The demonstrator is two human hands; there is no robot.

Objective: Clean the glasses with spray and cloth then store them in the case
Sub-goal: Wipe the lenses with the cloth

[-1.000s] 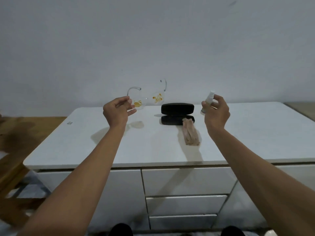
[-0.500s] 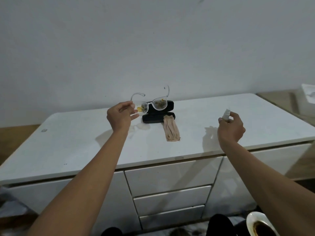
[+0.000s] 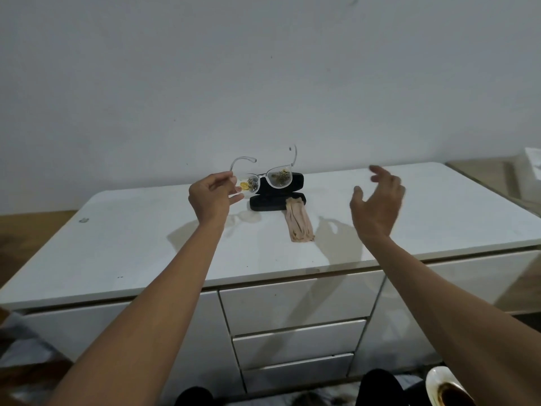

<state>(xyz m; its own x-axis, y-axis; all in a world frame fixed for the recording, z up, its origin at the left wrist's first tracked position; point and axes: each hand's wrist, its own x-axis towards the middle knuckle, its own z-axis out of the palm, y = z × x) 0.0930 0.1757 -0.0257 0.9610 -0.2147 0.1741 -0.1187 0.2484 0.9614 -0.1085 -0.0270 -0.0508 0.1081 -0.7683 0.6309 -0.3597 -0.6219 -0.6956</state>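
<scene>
White desk [image 3: 140, 253] stretching wide under a plain pale wall [image 3: 263, 68], drawers [image 3: 295, 320] stacked in the front below. Wooden floor showing off to the far left.

Head view, and straight to the action. Left hand [image 3: 209, 197] up above the desk, fingers pinched on the glasses [image 3: 270, 178] at the corner of the frame, beside the lens nearer that hand. Clear frame, both arms unfolded and pointing away toward the wall. Lenses dirty: yellow and dark smears on each one. Glasses held in the air, clear of the desk, right in front of the case.

Right hand [image 3: 377, 203] raised too, released, fingers spread and curled loosely, nothing in it. Slightly blurred. Well apart from the glasses, off to the right of the cloth.

Black case [image 3: 275, 196] sitting on the desk toward the back, lid up, partly hidden behind the lenses. Beige cloth [image 3: 300, 222] lying crumpled in a long strip, one end draped into the case, the rest trailing toward the near edge. Shadows of both hands falling on the desk top.

Small dark mark [image 3: 83, 220] on the desk far left. Down in the bottom right corner, a round white-rimmed thing [image 3: 446, 389] with a dark brown middle, cut off by the edge; cannot tell what. Spray bottle nowhere to be picked out.
</scene>
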